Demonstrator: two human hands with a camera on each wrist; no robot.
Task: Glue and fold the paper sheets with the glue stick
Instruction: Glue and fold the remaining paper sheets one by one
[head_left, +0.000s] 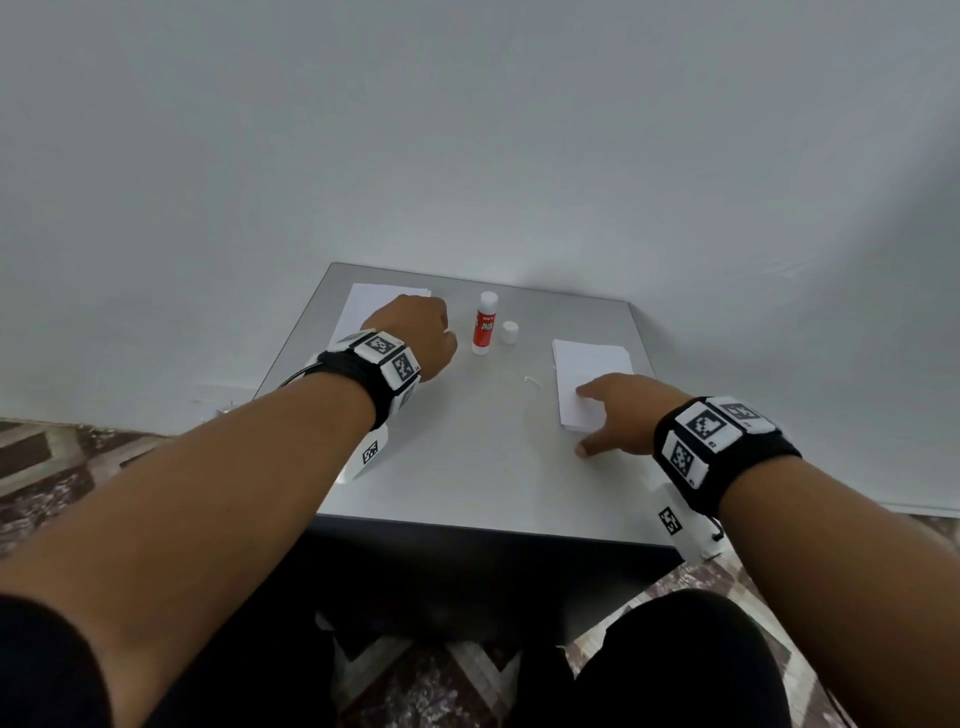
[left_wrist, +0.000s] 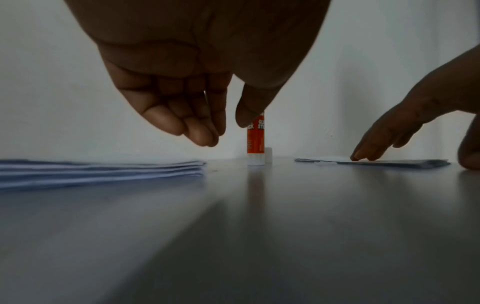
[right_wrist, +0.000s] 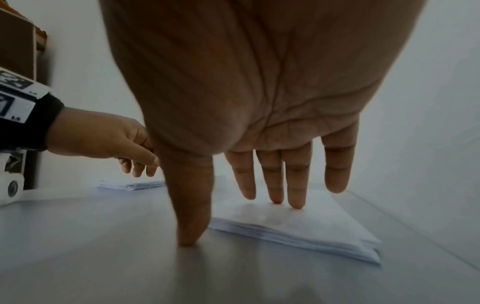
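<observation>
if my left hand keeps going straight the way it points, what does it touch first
Probably the upright red and white glue stick: the left hand hangs empty above the grey table, and the stick stands just past its thumb, though depth is unclear.

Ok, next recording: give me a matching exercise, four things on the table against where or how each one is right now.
Things:
1. glue stick
2. cap
3. right-hand paper stack
4. left-hand paper stack

States:
A. lies at the far left of the table, partly hidden by the left hand
B. stands upright, uncapped
C. sits loose on the table just right of the glue stick
D. pressed flat under the fingers of the right hand

Pairs: 1-B, 2-C, 3-D, 4-A
</observation>
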